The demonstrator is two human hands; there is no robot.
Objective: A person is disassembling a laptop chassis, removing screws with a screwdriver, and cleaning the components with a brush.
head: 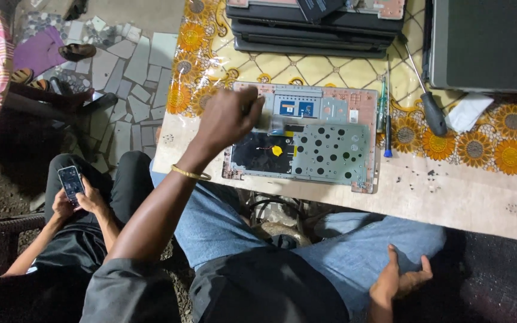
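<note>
I am reaching my left hand out over the opened laptop base, which is lying on the surface straight ahead of me, its long axis running left to right. My fingers are curling loosely around something small and pale at the base's upper left part; I cannot tell what it is or how firmly I am holding it. My right hand is resting open and empty on my thigh, well apart from the base, so the left is much nearer. Two screwdrivers are lying just beside the base's right edge.
</note>
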